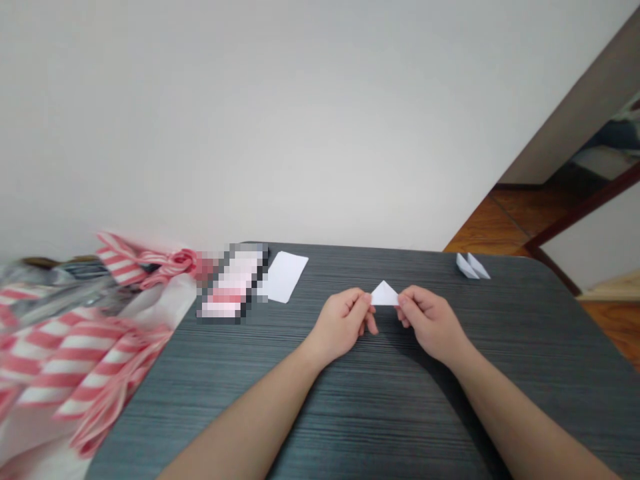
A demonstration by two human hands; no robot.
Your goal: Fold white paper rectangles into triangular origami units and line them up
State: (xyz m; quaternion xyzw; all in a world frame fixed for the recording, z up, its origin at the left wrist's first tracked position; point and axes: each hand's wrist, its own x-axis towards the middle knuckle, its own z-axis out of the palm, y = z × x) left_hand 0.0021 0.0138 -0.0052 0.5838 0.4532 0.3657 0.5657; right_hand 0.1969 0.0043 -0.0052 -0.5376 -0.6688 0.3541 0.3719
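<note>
Between my two hands, above the dark table, is a small folded paper [384, 294], white and triangular with its point up and away from me. My left hand [346, 321] pinches its left corner between thumb and fingers, some of the other fingers curled below. At the right corner, my right hand [431, 322] pinches the paper in the same way. The underside of the fold is hidden from view.
A folded white paper piece [473, 267], boat-like, stands at the table's [350, 413] back right. White sheets [286, 277] lie back left beside a pixelated, phone-shaped object [233, 283]. Red-and-white striped cloth [85, 360] lies left of the table. A pale wall [300, 120] rises behind.
</note>
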